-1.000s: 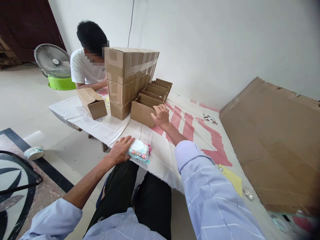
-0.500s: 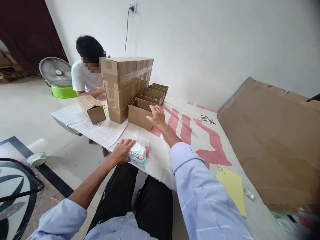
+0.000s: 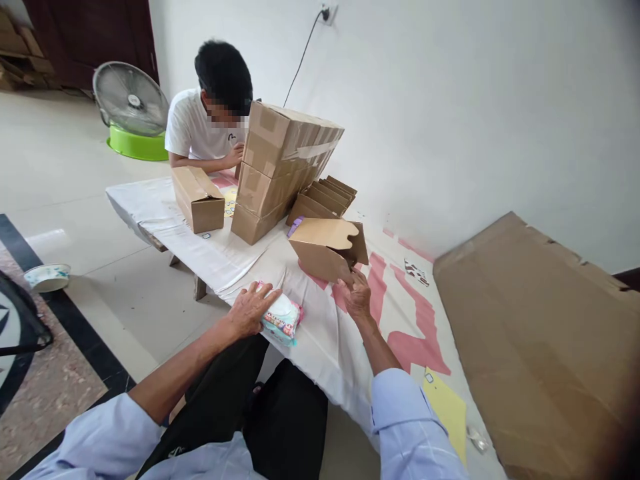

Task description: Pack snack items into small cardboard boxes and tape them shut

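Note:
At the table's near edge, my left hand (image 3: 249,311) grips the side of a pack of wet wipes (image 3: 283,321) with a white lid, its fingers over the top. My right hand (image 3: 357,293) pinches the lower right corner of a small brown cardboard box (image 3: 317,255). That box lies tilted on the cloth, with its open end and loose flaps facing right. Just behind it stands a row of open cardboard boxes (image 3: 325,199). A purple item (image 3: 295,227) peeks out at the box's left; I cannot make out what it is.
A tall stack of taped boxes (image 3: 263,177) stands mid-table, with a single carton (image 3: 200,203) to its left. Across the table sits a person in a white shirt (image 3: 185,123). A large cardboard sheet (image 3: 540,340) leans at right, near yellow paper (image 3: 447,410).
My right hand has drawn the front box out of the row, toward me and to the right. My left hand stays on the wipes pack. The camera view has tilted.

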`<state>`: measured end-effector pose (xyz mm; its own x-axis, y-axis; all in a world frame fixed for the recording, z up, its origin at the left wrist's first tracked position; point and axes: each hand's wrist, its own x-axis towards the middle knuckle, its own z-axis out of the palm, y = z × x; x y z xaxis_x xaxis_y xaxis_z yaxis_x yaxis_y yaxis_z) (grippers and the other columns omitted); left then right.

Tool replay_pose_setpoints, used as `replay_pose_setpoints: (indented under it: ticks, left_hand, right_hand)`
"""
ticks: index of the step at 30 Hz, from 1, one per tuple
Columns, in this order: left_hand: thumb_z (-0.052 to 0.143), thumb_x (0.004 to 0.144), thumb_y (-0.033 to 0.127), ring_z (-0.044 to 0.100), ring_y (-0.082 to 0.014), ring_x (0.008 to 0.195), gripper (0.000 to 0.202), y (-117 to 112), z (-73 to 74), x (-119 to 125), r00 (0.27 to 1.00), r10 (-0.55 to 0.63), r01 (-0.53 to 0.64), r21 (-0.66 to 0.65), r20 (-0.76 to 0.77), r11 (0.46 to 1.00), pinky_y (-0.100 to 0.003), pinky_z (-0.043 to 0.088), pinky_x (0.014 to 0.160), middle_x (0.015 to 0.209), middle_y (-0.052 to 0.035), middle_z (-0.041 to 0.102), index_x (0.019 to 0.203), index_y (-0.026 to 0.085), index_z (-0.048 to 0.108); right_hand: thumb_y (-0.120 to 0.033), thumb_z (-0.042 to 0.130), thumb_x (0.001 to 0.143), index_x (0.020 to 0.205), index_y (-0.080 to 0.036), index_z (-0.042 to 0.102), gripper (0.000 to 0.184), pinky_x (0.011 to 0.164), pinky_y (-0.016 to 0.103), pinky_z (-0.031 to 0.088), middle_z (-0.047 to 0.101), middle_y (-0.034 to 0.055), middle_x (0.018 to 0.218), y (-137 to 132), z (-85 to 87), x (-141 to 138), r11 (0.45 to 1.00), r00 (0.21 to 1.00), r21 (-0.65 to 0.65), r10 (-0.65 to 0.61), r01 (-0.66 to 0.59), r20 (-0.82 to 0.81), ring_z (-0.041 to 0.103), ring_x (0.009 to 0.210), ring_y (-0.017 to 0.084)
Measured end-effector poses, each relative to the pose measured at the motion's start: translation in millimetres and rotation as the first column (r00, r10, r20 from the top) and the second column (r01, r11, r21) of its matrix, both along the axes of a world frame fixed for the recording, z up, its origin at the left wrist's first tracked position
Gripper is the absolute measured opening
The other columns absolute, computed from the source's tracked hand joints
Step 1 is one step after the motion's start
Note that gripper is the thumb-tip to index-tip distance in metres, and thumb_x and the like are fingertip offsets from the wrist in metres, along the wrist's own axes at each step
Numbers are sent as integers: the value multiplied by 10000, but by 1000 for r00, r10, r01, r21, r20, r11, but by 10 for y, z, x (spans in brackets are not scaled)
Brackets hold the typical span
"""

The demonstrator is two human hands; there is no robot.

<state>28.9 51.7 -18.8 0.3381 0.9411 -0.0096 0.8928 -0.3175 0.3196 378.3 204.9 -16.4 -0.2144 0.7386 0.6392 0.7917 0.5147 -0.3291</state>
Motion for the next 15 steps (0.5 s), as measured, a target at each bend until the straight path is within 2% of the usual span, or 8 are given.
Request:
replay_pose_setpoints:
  ticks: [2, 4, 7, 9, 12, 15]
  left_hand:
    - [810, 761, 111, 479, -441, 1483, 1017, -3, -11, -1, 1000, -1, 1, 8, 3, 1000, -596, 544, 1113, 1688, -127, 498, 1669, 336, 413]
    - [811, 753, 97, 490, -440, 1468, 1017, -6, -8, 0, 1000, -8, 8, 11, 0, 1000, -594, 550, 1106, 1673, -132, 508, 1662, 329, 420]
    - [818, 742, 86, 516, -434, 1433, 1008, -6, 4, -3, 1000, -6, 6, 11, 7, 1000, -586, 559, 1093, 1631, -138, 533, 1643, 332, 439]
    - [837, 725, 85, 525, -430, 1418, 1012, -1, 0, -13, 1000, 2, -3, 20, 24, 1000, -584, 559, 1094, 1600, -140, 546, 1626, 340, 454]
    - [877, 699, 106, 530, -423, 1394, 1004, 12, -38, -52, 999, -7, 4, 45, 52, 999, -590, 548, 1117, 1561, -139, 562, 1594, 333, 482]
    - [907, 701, 156, 561, -400, 1337, 939, 42, -111, -133, 994, -43, 34, 87, 102, 996, -577, 538, 1141, 1514, -135, 590, 1546, 301, 523]
  right_hand:
    - [-290, 636, 936, 1067, -223, 770, 200, 1096, 562, 595, 801, 159, 1141, -8, -1, -29, 1000, 1000, 23, 2, -2, 31, 692, 1260, 360]
    - [-256, 622, 951, 1020, -223, 759, 157, 1096, 557, 591, 794, 157, 1103, 43, 73, -142, 1000, 997, 24, -4, 2, 80, 686, 1253, 361]
    - [-195, 613, 959, 935, -215, 735, 126, 1100, 539, 574, 777, 165, 1060, 229, 270, -461, 1000, 980, -26, -12, 17, 200, 670, 1238, 365]
    - [-153, 606, 956, 968, -199, 748, 150, 1101, 523, 562, 773, 181, 1101, 395, 410, -759, 997, 966, -68, -23, 42, 259, 654, 1241, 366]
    - [-126, 644, 921, 1236, -177, 761, 340, 1170, 547, 524, 771, 180, 1247, 581, 566, -1208, 995, 970, -100, 31, -7, 243, 616, 1316, 368]
    - [-164, 703, 905, 1480, -160, 665, 577, 1284, 641, 405, 692, 191, 1484, 489, 589, -1470, 999, 989, -1, 43, -43, 141, 514, 1486, 404]
